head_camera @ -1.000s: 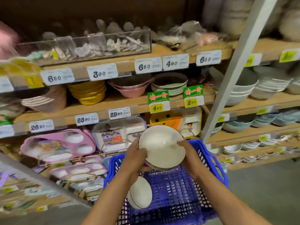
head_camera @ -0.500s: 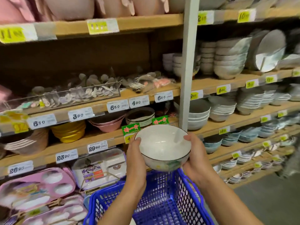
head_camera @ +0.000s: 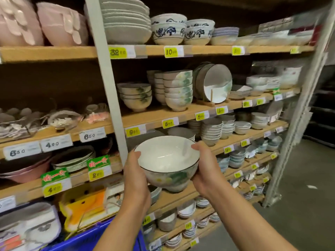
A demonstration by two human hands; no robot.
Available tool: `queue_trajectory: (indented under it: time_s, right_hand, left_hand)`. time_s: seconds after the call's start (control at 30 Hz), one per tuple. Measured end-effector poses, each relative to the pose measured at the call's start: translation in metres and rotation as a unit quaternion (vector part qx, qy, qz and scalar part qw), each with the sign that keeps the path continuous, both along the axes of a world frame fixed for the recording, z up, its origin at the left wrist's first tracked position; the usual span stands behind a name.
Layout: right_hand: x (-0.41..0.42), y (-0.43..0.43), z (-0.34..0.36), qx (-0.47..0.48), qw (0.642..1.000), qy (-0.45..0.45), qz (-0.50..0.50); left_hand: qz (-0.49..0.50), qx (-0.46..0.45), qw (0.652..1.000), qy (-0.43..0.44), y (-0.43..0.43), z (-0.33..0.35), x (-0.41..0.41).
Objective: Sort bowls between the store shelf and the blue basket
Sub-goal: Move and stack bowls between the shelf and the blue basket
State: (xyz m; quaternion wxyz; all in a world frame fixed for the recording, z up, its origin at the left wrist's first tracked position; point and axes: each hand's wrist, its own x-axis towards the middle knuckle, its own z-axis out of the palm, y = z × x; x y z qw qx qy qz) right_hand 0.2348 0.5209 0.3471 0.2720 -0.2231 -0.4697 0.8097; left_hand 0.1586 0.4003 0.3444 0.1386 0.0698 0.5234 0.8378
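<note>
A white bowl (head_camera: pixel 167 163) with a dark rim and green leaf print is upright in the air in front of the shelves. My left hand (head_camera: pixel 135 175) grips its left side, thumb on the rim. My right hand (head_camera: pixel 204 166) grips its right side, thumb over the rim. Matching leaf-print bowls stand stacked on the shelf above, a short stack (head_camera: pixel 136 96) and a taller stack (head_camera: pixel 178 89). Only a corner of the blue basket (head_camera: pixel 87 240) shows at the bottom, below my left forearm.
A grey upright post (head_camera: pixel 107 78) splits the wooden shelves (head_camera: pixel 181 115). Plates, bowl stacks and yellow price tags fill every level. Packaged goods (head_camera: pixel 83 205) sit at lower left. Grey floor (head_camera: pixel 299 205) opens to the right.
The bowl has risen out of the basket and moved up and right toward the leaf-print stacks. My view lifted and swung right, so the basket has nearly left the frame.
</note>
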Motion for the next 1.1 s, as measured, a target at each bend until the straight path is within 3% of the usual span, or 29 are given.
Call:
queue_trajectory:
  time_s: [0.2, 0.33, 0.7, 1.1]
  right_hand:
    - [0.014, 0.061, 0.022, 0.074, 0.997, -0.014, 0.006]
    - [-0.005, 0.083, 0.036, 0.071, 0.997, -0.004, -0.003]
    - [-0.136, 0.123, 0.062, 0.058, 0.998, 0.037, 0.007]
    - [-0.265, 0.148, 0.049, 0.038, 0.999, 0.012, 0.009]
  left_hand:
    - [-0.023, -0.009, 1.0, -0.008, 0.059, 0.025, 0.008]
    - [-0.026, -0.02, 0.999, -0.01, 0.083, 0.04, -0.006]
    - [0.048, -0.03, 0.997, 0.06, 0.119, 0.06, -0.115]
    - [0.111, -0.02, 0.993, -0.026, 0.153, 0.05, -0.225]
